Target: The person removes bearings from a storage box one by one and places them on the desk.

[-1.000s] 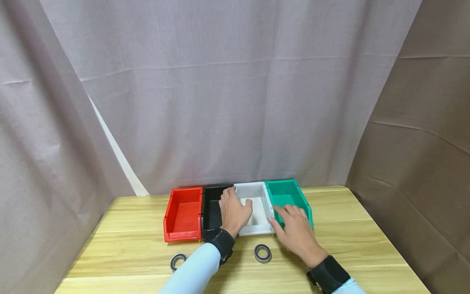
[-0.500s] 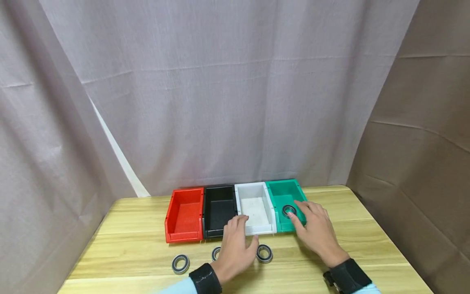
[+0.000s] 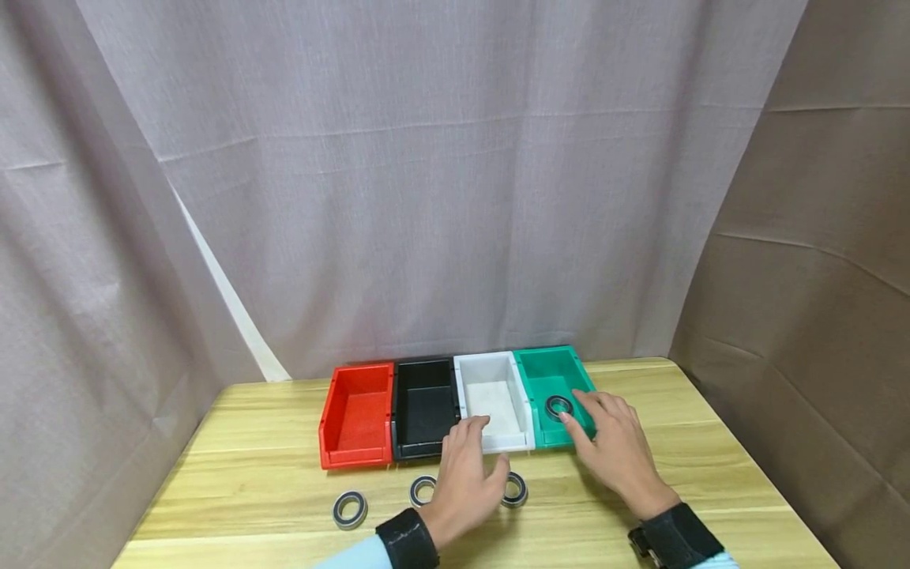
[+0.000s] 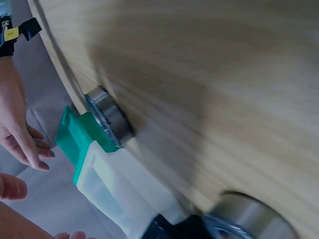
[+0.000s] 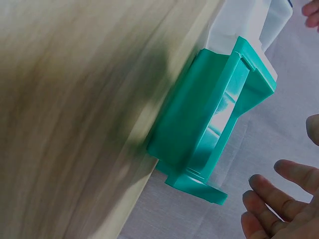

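My left hand (image 3: 465,484) hovers in front of the white bin (image 3: 495,403) with relaxed fingers and holds nothing. It partly covers a ball bearing (image 3: 519,491) on its right and lies close to a second bearing (image 3: 417,493) on its left. Farther left, a third bearing (image 3: 340,510) lies flat on the table. My right hand (image 3: 617,450) is over the front right side of the green bin (image 3: 553,365), thumb and fingers spread. Inside that bin rests another bearing (image 3: 550,408), near the thumb; the right wrist view shows nothing in the fingers (image 5: 266,196).
A black bin (image 3: 425,399) and a red bin (image 3: 357,419) continue the row leftward, side by side with the white one. The wooden table (image 3: 235,466) ends at a grey curtain (image 3: 398,237) behind the bins. A brown curtain (image 3: 803,316) stands at the right.
My left hand has drawn back from the black and white bins toward the front bearings. My right hand has shifted right, and a bearing now shows in the green bin.
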